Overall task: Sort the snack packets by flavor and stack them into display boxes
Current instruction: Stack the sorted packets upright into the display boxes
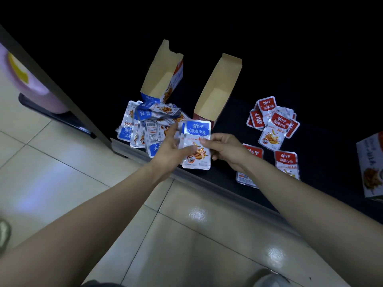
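Both hands hold a small stack of blue-topped snack packets [196,139] over the front edge of a black surface. My left hand [173,151] grips the stack's left side with its thumb on the front. My right hand [222,149] pinches its right edge. A pile of blue packets [143,125] lies just left of the hands. Behind it stands an open blue display box [163,73]. An open red display box [217,90] stands to its right. Red-topped packets [273,121] lie in a heap at the right, and two more red packets [287,165] lie nearer.
The black surface [310,69] ends in a metal rim [207,183] above a pale tiled floor [51,162]. A closed printed carton [371,164] sits at the far right edge. A pink object [31,83] stands at the left beyond a dark frame.
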